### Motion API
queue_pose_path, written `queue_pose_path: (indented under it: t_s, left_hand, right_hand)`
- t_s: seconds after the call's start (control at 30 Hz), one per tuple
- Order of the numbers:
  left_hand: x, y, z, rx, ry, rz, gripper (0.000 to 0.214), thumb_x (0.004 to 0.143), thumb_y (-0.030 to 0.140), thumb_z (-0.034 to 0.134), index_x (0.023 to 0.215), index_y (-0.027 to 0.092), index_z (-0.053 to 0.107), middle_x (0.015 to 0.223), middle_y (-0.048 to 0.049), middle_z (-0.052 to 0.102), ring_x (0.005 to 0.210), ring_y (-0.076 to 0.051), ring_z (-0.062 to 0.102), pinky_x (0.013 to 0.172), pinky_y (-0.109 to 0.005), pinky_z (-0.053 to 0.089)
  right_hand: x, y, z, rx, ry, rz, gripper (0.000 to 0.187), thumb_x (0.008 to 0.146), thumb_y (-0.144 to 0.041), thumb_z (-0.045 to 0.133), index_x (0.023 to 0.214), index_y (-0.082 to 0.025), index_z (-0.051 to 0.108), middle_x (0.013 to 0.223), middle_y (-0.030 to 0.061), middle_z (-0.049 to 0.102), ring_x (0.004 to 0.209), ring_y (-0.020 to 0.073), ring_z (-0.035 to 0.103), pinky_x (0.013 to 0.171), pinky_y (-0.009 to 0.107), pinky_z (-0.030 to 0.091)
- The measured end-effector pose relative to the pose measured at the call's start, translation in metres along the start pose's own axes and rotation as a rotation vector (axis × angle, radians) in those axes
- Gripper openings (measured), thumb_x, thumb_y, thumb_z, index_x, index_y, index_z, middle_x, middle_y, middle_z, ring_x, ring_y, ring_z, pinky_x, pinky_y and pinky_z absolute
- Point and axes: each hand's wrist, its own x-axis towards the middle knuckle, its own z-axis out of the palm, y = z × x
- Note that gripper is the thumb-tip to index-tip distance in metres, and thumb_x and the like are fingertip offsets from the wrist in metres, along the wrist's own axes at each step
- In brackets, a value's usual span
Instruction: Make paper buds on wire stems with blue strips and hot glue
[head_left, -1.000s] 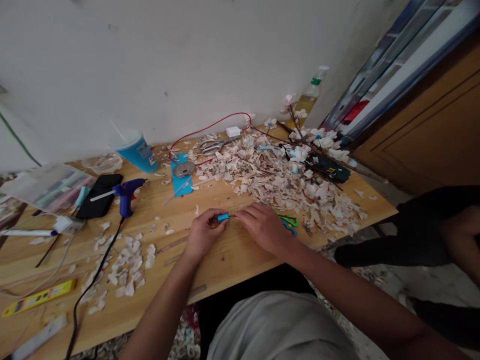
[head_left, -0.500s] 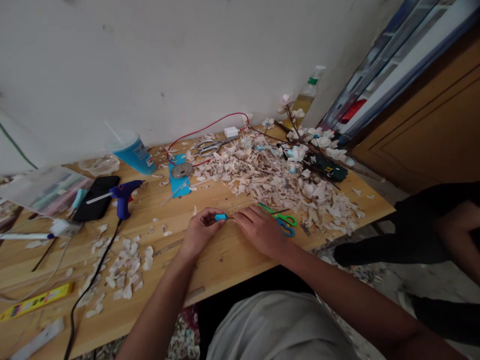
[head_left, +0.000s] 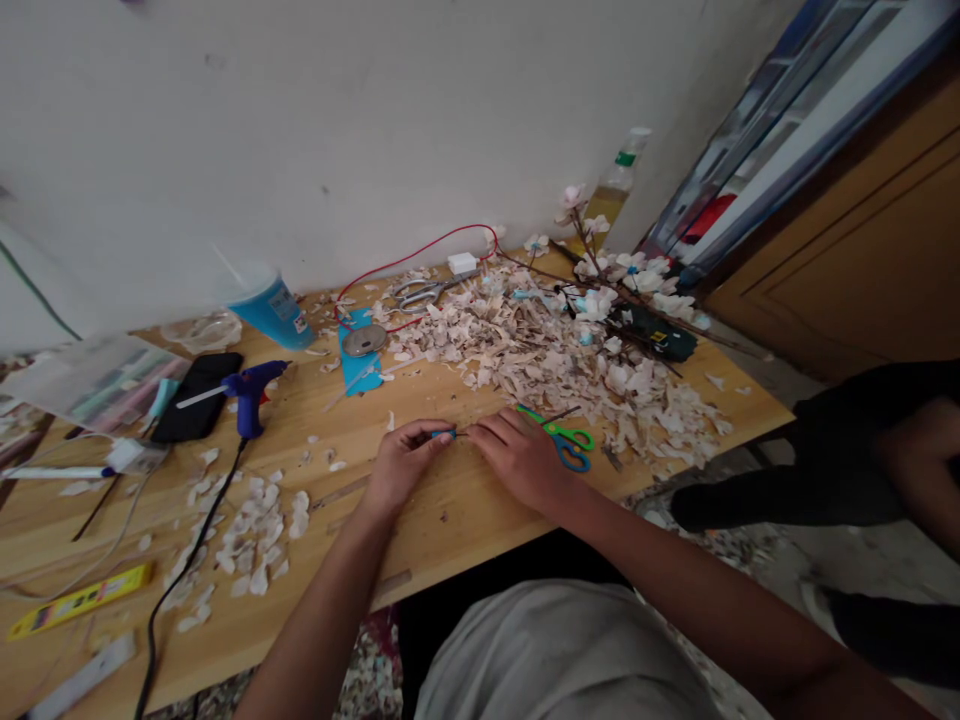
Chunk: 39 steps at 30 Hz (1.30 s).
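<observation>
Low over the front of the table, my left hand [head_left: 405, 459] is closed, with thumb and fingers pinching a small blue piece [head_left: 442, 434]. The thumb covers much of that piece. My right hand [head_left: 523, 459] is closed round a thin dark twig [head_left: 564, 413], which shows past the knuckles. The twig's other end runs from the right fingertips to the blue piece; whether the piece is wrapped round it I cannot tell. Scissors with green and blue handles [head_left: 574, 440] lie right beside my right hand.
A heap of dried petals [head_left: 525, 340] spreads behind my hands, with a blossom branch [head_left: 637, 280] beside it. To the left are a blue glue gun [head_left: 251, 395], a phone [head_left: 196, 395], a blue cup [head_left: 274, 312] and loose petals [head_left: 259, 525]. Another person's leg [head_left: 795, 495] is at the right.
My left thumb has moved forward over the blue piece, so less of it shows. My right hand has barely moved, and the view has shifted slightly.
</observation>
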Motion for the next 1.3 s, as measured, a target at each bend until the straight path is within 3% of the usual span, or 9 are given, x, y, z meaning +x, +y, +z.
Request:
queue_pose_path:
  t_s: [0.23,0.43,0.63,0.8,0.97,1.17,1.3]
  left_hand:
    - [0.000,-0.001,0.000,0.037,0.021,0.030,0.029,0.072,0.044,0.080,0.087,0.020,0.078,0.092,-0.0069,0.077,0.085,-0.020,0.069,0.084,-0.033,0.055]
    - [0.002,-0.001,-0.003,0.106,-0.042,0.037,0.032,0.074,0.043,0.077,0.096,0.021,0.077,0.099,-0.0079,0.077,0.093,-0.024,0.070,0.091,-0.038,0.054]
    - [0.005,0.001,-0.019,0.286,-0.002,0.125,0.029,0.075,0.042,0.074,0.098,0.025,0.077,0.105,-0.0066,0.075,0.099,-0.026,0.069,0.094,-0.041,0.054]
    - [0.008,-0.002,-0.029,0.321,-0.001,0.167,0.040,0.070,0.042,0.080,0.106,0.025,0.074,0.110,-0.0082,0.072,0.091,-0.025,0.070,0.085,-0.039,0.059]
    - [0.007,-0.006,-0.028,0.367,-0.024,0.235,0.030,0.077,0.039,0.074,0.105,0.027,0.075,0.109,-0.0072,0.073,0.099,-0.025,0.069,0.089,-0.037,0.057]
    - [0.009,-0.007,-0.030,0.389,0.111,0.184,0.031,0.080,0.045,0.071,0.105,0.027,0.076,0.107,-0.0067,0.075,0.098,-0.026,0.070,0.088,-0.040,0.057]
    - [0.012,-0.004,-0.031,0.382,0.093,0.167,0.032,0.080,0.046,0.070,0.106,0.027,0.075,0.109,-0.0066,0.074,0.102,-0.026,0.069,0.093,-0.041,0.056]
  right_hand:
    - [-0.001,-0.001,-0.001,0.000,0.000,-0.003,0.019,0.098,-0.016,0.055,0.112,-0.018,0.067,0.103,0.0086,0.070,0.097,0.0249,0.056,0.084,0.039,0.045]
    - [-0.001,-0.004,0.006,0.028,0.018,0.007,0.020,0.097,-0.017,0.057,0.115,-0.018,0.065,0.108,0.0075,0.070,0.100,0.0245,0.056,0.088,0.040,0.045]
    - [-0.001,-0.004,0.020,0.022,-0.022,0.036,0.020,0.095,-0.019,0.061,0.115,-0.020,0.065,0.108,0.0062,0.069,0.099,0.0238,0.057,0.087,0.039,0.046]
    - [0.006,0.002,0.020,0.065,-0.010,0.064,0.024,0.092,-0.017,0.067,0.115,-0.020,0.064,0.108,0.0051,0.069,0.100,0.0223,0.058,0.087,0.037,0.048]
    - [0.021,0.006,0.019,0.111,-0.013,-0.021,0.024,0.093,-0.019,0.065,0.117,-0.022,0.064,0.110,0.0039,0.069,0.100,0.0211,0.059,0.085,0.034,0.049]
    - [0.025,0.022,0.031,0.126,0.028,-0.029,0.037,0.093,-0.013,0.060,0.130,-0.019,0.057,0.110,0.0070,0.070,0.099,0.0232,0.061,0.087,0.039,0.050]
    - [0.018,0.030,0.037,0.160,0.041,-0.004,0.042,0.091,-0.007,0.059,0.132,-0.019,0.056,0.113,0.0079,0.070,0.103,0.0233,0.061,0.094,0.041,0.049]
